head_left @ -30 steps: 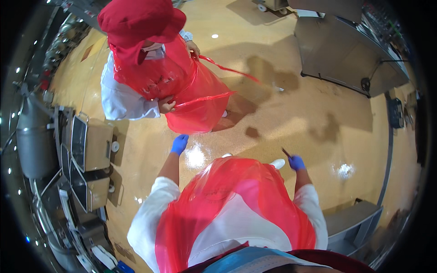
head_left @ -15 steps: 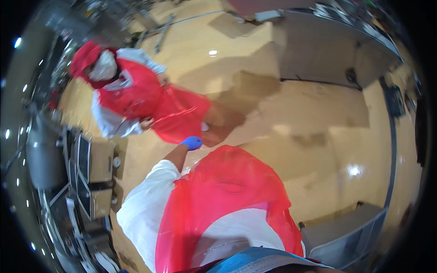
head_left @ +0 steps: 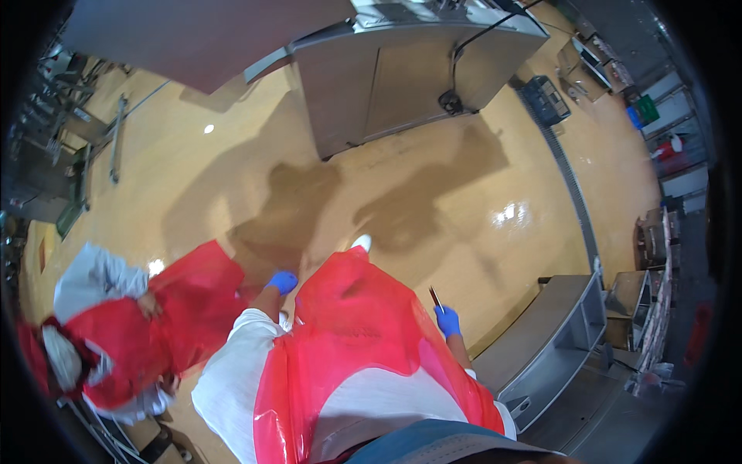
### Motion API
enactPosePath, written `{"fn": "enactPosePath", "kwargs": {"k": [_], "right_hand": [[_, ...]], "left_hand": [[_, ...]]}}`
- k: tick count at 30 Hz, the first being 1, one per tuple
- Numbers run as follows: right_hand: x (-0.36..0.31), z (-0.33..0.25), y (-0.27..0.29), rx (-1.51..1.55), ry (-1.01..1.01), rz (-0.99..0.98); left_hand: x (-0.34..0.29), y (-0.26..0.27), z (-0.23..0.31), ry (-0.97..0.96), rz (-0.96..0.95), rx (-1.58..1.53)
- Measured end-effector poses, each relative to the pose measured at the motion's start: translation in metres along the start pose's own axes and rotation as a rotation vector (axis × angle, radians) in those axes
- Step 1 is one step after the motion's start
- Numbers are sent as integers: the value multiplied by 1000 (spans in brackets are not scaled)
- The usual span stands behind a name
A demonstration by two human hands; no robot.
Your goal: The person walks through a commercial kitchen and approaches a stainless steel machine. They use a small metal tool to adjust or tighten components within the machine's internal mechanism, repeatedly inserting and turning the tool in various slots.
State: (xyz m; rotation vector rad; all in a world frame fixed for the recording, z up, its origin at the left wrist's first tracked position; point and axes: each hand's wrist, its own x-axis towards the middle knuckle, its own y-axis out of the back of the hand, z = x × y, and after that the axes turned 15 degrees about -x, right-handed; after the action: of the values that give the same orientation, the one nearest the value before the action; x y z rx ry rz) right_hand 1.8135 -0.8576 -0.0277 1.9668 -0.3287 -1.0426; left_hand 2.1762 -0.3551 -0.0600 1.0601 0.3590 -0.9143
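My left hand (head_left: 284, 281), in a blue glove, hangs beside my red apron (head_left: 359, 309). Its fingers look curled in, and nothing shows in them. On the other side of the apron, my right hand (head_left: 447, 320), gloved in blue too, is closed on a slim, dark, pointed tool (head_left: 437, 298). The tool sticks up out of the fist over the floor; its exact kind is too small to make out. A white shoe tip (head_left: 362, 243) shows past the apron's front.
A co-worker in a red apron (head_left: 193, 309) stands close on my left. Ahead is a large metal cabinet (head_left: 386, 93) with a black cable. A metal bench-like unit (head_left: 541, 340) stands at my right. A floor drain (head_left: 570, 185) runs beside a dark crate (head_left: 546, 100).
The view has swung right, so the co-worker now sits lower left and the cabinet nearer the middle. My right hand with the slim tool has come into view.
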Motion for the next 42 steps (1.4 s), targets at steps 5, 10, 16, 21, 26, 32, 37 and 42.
{"fn": "enactPosePath", "kwargs": {"k": [5,10,16,21,26,32,37,42], "right_hand": [[-23,1,62,-69,-535,-286],[33,-7,114,9,-512,-281],[153,-28,166,197,-378,-151],[254,-24,194,254,-321,-167],[407,16,228,70,-146,-247],[581,43,303,-349,277,-121],[694,-4,424,450,-220,-73],[751,-11,469,440,-72,128]], "left_hand": [[136,41,34,14,-153,-24],[212,144,141,-69,300,-531],[311,169,167,-41,258,-465],[325,124,141,209,-29,-61],[312,171,236,231,129,-116],[333,366,444,-174,966,-201],[334,537,555,-496,1230,61],[381,625,546,-422,1077,224]]}}
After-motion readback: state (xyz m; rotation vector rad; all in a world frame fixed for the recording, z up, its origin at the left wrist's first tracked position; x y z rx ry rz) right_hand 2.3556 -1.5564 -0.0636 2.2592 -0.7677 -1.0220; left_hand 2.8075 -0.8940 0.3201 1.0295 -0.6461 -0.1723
